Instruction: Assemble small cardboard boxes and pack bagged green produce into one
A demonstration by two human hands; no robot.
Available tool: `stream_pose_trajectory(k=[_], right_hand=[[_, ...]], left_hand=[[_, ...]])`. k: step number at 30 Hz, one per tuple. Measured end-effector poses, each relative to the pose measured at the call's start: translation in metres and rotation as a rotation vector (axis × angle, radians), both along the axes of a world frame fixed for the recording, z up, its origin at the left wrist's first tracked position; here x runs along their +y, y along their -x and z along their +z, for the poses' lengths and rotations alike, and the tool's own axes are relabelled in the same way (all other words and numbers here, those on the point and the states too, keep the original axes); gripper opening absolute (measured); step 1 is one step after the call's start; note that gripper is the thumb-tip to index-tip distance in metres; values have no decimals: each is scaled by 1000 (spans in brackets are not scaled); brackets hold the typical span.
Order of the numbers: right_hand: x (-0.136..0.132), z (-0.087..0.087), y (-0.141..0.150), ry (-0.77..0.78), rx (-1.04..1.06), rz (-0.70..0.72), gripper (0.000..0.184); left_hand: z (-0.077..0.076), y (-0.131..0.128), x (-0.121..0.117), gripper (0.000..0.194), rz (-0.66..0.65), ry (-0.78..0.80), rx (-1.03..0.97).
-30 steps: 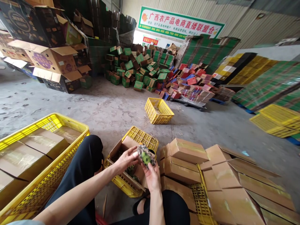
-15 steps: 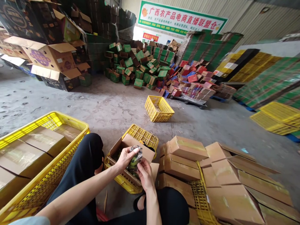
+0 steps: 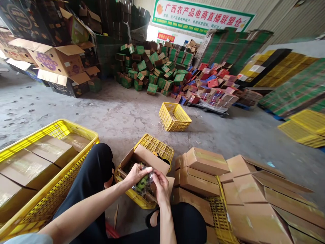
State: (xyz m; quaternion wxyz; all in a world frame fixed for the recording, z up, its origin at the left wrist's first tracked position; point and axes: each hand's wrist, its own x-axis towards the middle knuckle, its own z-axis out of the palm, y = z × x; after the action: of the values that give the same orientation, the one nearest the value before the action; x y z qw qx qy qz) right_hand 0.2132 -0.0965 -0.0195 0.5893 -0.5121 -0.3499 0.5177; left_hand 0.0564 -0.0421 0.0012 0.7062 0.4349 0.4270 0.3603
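My left hand (image 3: 135, 174) and my right hand (image 3: 160, 183) are both closed on a green fruit in a clear printed wrapper (image 3: 144, 182). They hold it low over an open cardboard box (image 3: 146, 159) that sits in a small yellow crate (image 3: 157, 147) between my knees. My left fingers pinch the wrapper's top edge, and my right fingers grip its right side. What else lies inside the box is mostly hidden by my hands.
A large yellow crate (image 3: 61, 130) with taped cartons stands at my left. Sealed and flattened cartons (image 3: 203, 162) pile up on my right. Another yellow crate (image 3: 174, 117) sits on the concrete floor ahead. Heaps of green and red boxes (image 3: 162, 73) fill the back.
Both hands have brought the wrapped fruit down and slightly left, from above the box's right edge to low over the box. The view has shifted a little.
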Motion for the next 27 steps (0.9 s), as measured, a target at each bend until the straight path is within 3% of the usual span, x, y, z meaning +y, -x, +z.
stream_pose_trajectory(k=[6,11,13,19,22,27], right_hand=[[-1,-5,0,37,18,-147,27],[-3,-4,1,49,26,-135,27],[-5,-1,3,38,11,-112,29],[-6,12,7,-1,-222,-101,32],[-5,12,7,-7,-230,-143,33],[-2,5,9,-13,-119,-219,33]], left_hand=[[-6,4,-13,67,-79,10,-119],[-13,-1,-19,67,116,5,-50],[-13,-5,-20,67,131,-20,-30],[-3,-13,-20,68,189,-306,178],[3,-18,-17,68,203,-281,212],[4,-25,-12,66,106,-254,193]])
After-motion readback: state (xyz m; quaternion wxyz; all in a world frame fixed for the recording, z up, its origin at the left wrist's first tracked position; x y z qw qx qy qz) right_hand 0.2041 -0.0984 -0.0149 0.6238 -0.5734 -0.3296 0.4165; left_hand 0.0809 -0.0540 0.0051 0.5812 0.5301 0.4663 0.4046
